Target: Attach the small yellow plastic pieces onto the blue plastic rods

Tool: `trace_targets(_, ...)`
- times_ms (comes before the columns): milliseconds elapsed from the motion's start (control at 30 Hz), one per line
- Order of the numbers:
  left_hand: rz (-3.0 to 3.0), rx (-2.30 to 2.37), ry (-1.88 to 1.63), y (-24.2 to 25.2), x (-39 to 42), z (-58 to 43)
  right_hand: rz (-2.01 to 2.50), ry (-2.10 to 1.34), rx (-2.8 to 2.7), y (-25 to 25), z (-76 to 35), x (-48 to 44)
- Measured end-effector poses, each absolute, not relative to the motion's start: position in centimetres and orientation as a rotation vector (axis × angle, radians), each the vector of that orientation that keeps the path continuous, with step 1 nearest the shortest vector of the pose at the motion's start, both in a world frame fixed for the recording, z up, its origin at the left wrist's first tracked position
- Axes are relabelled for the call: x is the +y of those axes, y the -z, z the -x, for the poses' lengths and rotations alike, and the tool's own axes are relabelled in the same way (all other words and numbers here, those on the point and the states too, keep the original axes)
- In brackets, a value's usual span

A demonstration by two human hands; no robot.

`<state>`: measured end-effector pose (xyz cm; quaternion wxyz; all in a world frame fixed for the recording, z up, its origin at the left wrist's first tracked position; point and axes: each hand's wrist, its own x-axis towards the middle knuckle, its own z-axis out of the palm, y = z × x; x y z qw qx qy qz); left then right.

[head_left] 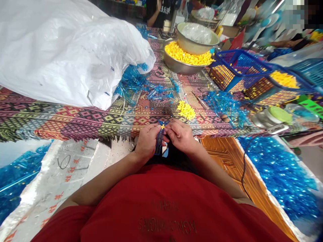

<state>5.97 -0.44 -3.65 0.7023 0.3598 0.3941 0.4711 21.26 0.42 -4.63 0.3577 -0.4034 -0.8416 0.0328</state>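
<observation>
My left hand (147, 141) is closed on a narrow, see-through blue plastic part (158, 144), which points down toward my lap. At the upper end of that part, a small yellow plastic piece (163, 126) shows between the fingertips of both hands. The fingers of my right hand (179, 135) are pinched together at the yellow piece, and partly hide it. Just beyond my hands, a little pile of yellow pieces (186, 110) lies on the patterned cloth (151, 117). Loose blue plastic parts (161, 92) are scattered farther back.
A big white sack (70, 53) covers the table's left. Behind stand a metal basin (179, 67) of yellow pieces, blue baskets (237, 72) and a green-lidded jar (272, 117). Boxes of blue parts (280, 178) flank me. Another person (161, 13) is across the table.
</observation>
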Motion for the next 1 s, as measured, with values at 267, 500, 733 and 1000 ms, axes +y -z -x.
trace_targets(267, -1.033, 1.048, -1.007, 3.74, -0.67, -5.90, 1.037, -0.193, -2.146, 4.23, -20.95, 0.33)
trace_targets(500, -1.166, 1.108, -1.016, 3.59, -0.80, -5.94, 1.122, -0.148, -2.101, 3.75, -20.55, -0.07)
trace_targets(733, -1.235, 1.117, -1.000, 3.77, -0.58, -5.65, 1.076, -0.278, -2.131, 3.70, -20.83, 0.03)
trace_targets(1000, -1.340, 1.170, -0.946, 3.24, -0.71, -5.67, 1.048, -0.147, -2.109, 3.79, -21.35, 0.76)
